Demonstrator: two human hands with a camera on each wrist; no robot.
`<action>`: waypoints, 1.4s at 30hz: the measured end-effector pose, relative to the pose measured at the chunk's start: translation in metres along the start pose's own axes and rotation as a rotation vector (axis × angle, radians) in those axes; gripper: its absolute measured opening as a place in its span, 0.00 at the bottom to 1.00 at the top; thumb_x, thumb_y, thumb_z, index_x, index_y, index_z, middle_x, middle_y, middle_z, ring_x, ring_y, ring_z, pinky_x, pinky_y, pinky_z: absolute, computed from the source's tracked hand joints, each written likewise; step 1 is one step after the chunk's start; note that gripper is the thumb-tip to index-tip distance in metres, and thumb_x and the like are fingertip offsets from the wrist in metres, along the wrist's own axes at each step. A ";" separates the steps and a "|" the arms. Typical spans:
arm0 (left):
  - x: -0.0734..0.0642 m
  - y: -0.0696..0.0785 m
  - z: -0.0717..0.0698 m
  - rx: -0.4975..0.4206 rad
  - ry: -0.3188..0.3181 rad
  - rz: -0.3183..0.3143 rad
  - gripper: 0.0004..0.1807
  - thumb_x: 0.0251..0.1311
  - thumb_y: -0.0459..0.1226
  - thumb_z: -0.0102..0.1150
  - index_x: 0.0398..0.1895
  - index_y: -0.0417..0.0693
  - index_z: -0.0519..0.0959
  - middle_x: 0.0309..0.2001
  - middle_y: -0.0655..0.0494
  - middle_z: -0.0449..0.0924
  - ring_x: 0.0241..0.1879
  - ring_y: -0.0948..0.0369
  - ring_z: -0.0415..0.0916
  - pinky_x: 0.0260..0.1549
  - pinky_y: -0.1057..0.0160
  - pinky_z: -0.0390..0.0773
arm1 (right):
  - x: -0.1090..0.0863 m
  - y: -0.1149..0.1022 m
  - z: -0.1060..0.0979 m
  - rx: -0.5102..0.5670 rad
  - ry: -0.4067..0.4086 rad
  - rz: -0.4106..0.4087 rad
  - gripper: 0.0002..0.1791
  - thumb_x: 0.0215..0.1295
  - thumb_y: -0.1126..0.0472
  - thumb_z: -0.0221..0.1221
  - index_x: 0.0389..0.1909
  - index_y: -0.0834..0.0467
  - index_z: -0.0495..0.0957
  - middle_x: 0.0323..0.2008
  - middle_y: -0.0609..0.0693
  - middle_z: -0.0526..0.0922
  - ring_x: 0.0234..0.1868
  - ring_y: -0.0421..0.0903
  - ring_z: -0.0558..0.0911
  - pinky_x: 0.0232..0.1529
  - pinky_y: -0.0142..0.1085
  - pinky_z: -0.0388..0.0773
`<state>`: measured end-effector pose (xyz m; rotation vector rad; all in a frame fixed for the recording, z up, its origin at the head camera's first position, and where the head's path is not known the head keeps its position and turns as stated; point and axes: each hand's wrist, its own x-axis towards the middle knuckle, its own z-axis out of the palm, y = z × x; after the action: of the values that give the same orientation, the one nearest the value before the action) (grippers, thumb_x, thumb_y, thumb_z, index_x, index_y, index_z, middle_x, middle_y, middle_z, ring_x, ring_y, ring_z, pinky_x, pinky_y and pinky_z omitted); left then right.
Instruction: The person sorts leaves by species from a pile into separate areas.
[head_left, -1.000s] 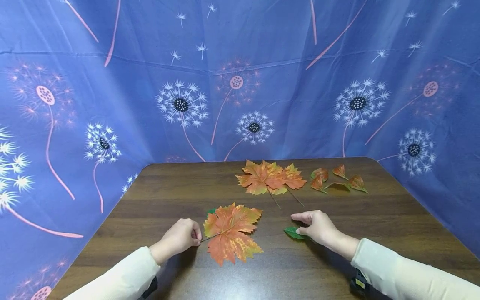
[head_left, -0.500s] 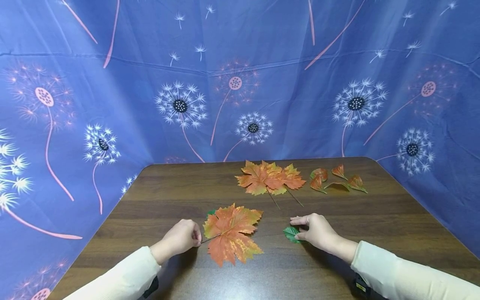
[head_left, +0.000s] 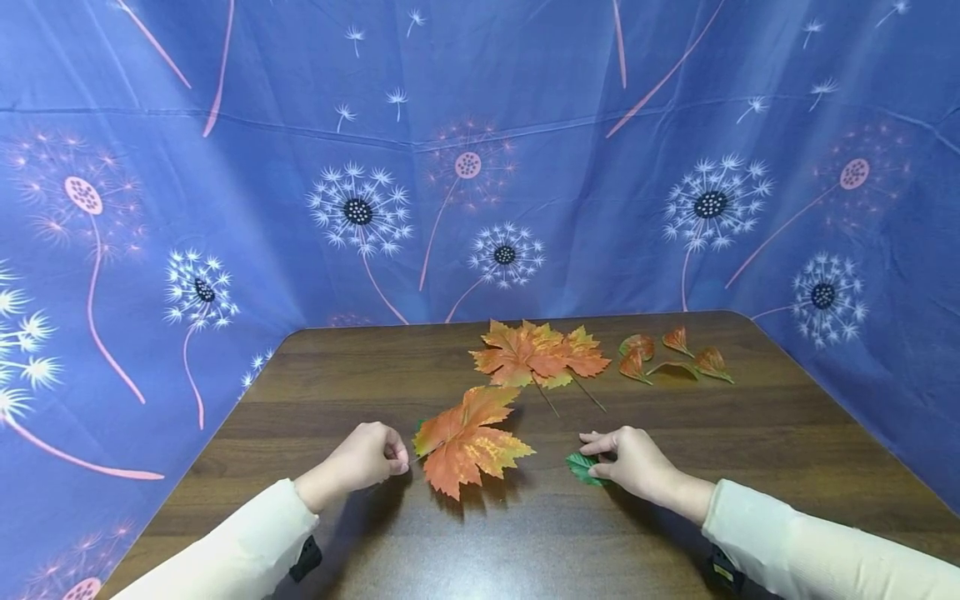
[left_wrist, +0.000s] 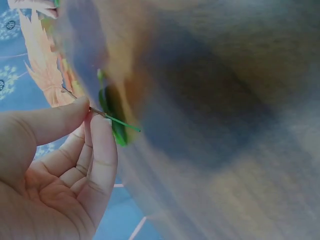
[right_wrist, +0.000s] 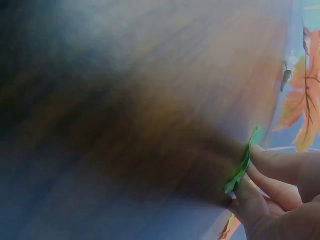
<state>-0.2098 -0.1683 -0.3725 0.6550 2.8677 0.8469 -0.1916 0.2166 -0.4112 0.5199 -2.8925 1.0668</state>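
Note:
My left hand (head_left: 365,458) pinches the thin stem (left_wrist: 114,119) of an orange-yellow artificial maple leaf (head_left: 472,442) between thumb and forefinger. The leaf is tilted, with its shadow on the table below. Behind it, a green leaf (left_wrist: 111,117) lies on the table, mostly hidden in the head view. Over on the right, my right hand (head_left: 633,461) holds another green leaf (head_left: 582,467) by its edge, between thumb and fingers. That leaf (right_wrist: 243,162) stands edge-on in the right wrist view, close to the table.
Overlapping orange maple leaves (head_left: 517,354) lie at the back of the brown wooden table (head_left: 360,375), stems toward me. To their right are several small red-brown leaves (head_left: 677,339). A blue dandelion-print cloth (head_left: 585,208) hangs behind the table's far edge.
My left hand has raised and tilted the maple leaf, swinging it slightly away from me. My right thumb and fingers have closed on the green leaf, which has turned a little.

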 end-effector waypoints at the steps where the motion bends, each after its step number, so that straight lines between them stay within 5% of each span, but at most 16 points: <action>1: 0.001 0.002 -0.001 -0.007 0.002 -0.004 0.10 0.50 0.26 0.66 0.16 0.43 0.79 0.15 0.60 0.76 0.15 0.69 0.68 0.15 0.71 0.69 | 0.000 0.000 0.000 -0.003 -0.001 -0.002 0.15 0.50 0.69 0.70 0.42 0.65 0.86 0.53 0.61 0.82 0.55 0.62 0.80 0.44 0.43 0.82; 9: 0.012 0.013 -0.013 -0.004 0.020 -0.020 0.09 0.51 0.27 0.65 0.18 0.44 0.79 0.16 0.60 0.76 0.17 0.68 0.68 0.17 0.69 0.69 | -0.003 0.003 -0.001 0.031 0.007 -0.006 0.16 0.51 0.69 0.69 0.44 0.65 0.85 0.54 0.60 0.82 0.58 0.63 0.77 0.37 0.29 0.79; 14: 0.017 0.018 -0.014 0.017 0.018 -0.006 0.08 0.50 0.26 0.64 0.18 0.44 0.80 0.16 0.61 0.76 0.18 0.68 0.68 0.19 0.69 0.69 | -0.005 0.007 -0.001 0.089 0.004 -0.013 0.17 0.51 0.70 0.69 0.45 0.66 0.84 0.55 0.62 0.80 0.60 0.65 0.74 0.42 0.30 0.82; 20: 0.031 0.032 -0.012 0.039 0.017 0.012 0.09 0.51 0.27 0.66 0.18 0.44 0.80 0.17 0.61 0.77 0.19 0.67 0.69 0.22 0.68 0.71 | -0.004 0.008 -0.003 0.103 -0.019 -0.029 0.18 0.51 0.71 0.69 0.45 0.68 0.84 0.55 0.64 0.80 0.60 0.66 0.74 0.30 0.24 0.73; 27: 0.050 0.041 -0.010 0.000 0.014 0.012 0.06 0.53 0.26 0.66 0.22 0.43 0.82 0.21 0.55 0.82 0.21 0.68 0.72 0.22 0.70 0.72 | -0.005 0.006 -0.001 0.112 -0.034 -0.031 0.18 0.51 0.71 0.68 0.45 0.68 0.84 0.56 0.64 0.79 0.61 0.68 0.72 0.29 0.23 0.71; 32: 0.065 0.047 -0.008 -0.027 0.039 -0.045 0.04 0.54 0.26 0.66 0.25 0.42 0.84 0.23 0.54 0.83 0.22 0.67 0.75 0.23 0.70 0.73 | -0.004 0.008 0.001 0.093 -0.020 -0.034 0.17 0.51 0.71 0.68 0.45 0.68 0.84 0.56 0.64 0.79 0.62 0.68 0.71 0.26 0.24 0.70; 37: 0.082 0.052 -0.006 -0.103 0.067 -0.179 0.02 0.56 0.29 0.65 0.29 0.39 0.85 0.26 0.50 0.85 0.20 0.65 0.71 0.19 0.70 0.70 | -0.004 0.009 0.001 0.093 -0.018 -0.024 0.17 0.51 0.72 0.68 0.45 0.68 0.84 0.56 0.64 0.79 0.61 0.67 0.73 0.22 0.25 0.67; 42: 0.101 0.059 -0.002 -0.179 0.104 -0.248 0.02 0.55 0.31 0.66 0.28 0.40 0.86 0.23 0.52 0.83 0.21 0.64 0.69 0.21 0.70 0.69 | -0.003 0.008 -0.002 0.070 -0.022 -0.029 0.17 0.51 0.70 0.69 0.45 0.67 0.84 0.56 0.63 0.80 0.60 0.65 0.74 0.29 0.25 0.72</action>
<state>-0.2798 -0.0820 -0.3349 0.2372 2.8350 1.1065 -0.1914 0.2242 -0.4154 0.5780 -2.8652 1.1693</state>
